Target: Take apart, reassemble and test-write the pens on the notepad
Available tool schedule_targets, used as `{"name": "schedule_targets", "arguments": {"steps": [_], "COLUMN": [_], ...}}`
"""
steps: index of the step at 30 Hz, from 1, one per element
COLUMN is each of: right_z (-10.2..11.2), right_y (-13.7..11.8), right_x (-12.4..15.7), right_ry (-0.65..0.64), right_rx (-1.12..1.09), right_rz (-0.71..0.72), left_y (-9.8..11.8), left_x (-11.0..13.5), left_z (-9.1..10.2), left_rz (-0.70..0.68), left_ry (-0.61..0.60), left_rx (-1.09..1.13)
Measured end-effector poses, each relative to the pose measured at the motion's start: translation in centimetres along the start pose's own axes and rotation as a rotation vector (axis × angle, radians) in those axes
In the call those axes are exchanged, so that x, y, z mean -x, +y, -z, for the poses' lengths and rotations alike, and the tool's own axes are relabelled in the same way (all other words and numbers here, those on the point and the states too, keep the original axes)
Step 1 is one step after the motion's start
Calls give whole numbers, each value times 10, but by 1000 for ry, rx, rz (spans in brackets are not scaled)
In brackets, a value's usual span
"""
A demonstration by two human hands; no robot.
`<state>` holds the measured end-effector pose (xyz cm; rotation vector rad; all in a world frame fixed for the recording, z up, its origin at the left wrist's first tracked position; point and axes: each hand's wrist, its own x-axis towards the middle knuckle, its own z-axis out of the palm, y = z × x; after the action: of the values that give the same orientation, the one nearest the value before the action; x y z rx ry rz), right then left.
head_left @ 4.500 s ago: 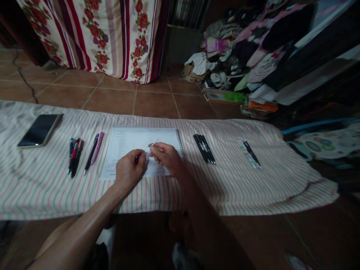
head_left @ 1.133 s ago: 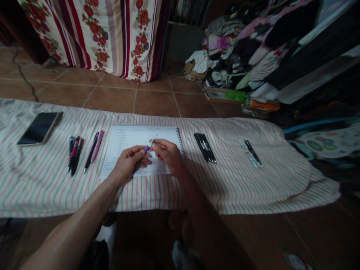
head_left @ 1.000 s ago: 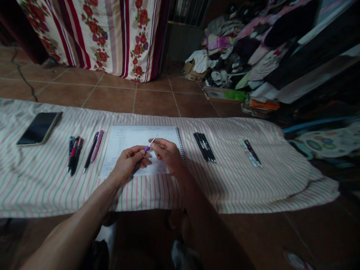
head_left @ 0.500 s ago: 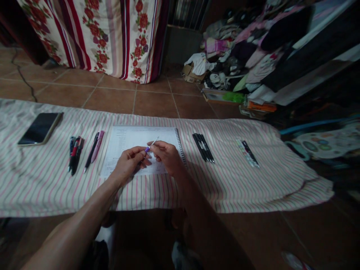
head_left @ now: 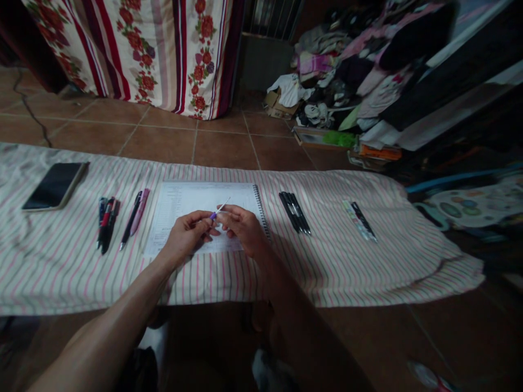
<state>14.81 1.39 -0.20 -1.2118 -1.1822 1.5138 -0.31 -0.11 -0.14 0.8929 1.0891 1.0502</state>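
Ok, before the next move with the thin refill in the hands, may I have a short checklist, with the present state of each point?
1. Grip: the thin refill is pinched by both the left hand and the right hand: ok.
2. Place: it is held above the notebook, not over the bare striped cloth: ok.
3. Its purple part shows between the fingertips: ok.
4. A pen barrel in either hand: cannot tell, the fingers hide it.
5. The black pens lie right of the notebook, apart from the hands: ok.
6. The phone lies at the far left, away from the hands: ok.
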Motion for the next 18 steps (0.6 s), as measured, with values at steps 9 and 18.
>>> {"name": "schedule_targets", "arguments": {"steps": [9, 18], "right_z": [1, -3], "right_y": [-2, -4], "right_x": [0, 0], "right_ry": [26, 41], "right_rx": [21, 48], "right_rz": [50, 50], "left_y": [-2, -2], "left_x": [-2, -4], "left_z": [-1, 0], "left_rz": [7, 9], "left_ry": [-31, -45], "left_rx": [-36, -63]}}
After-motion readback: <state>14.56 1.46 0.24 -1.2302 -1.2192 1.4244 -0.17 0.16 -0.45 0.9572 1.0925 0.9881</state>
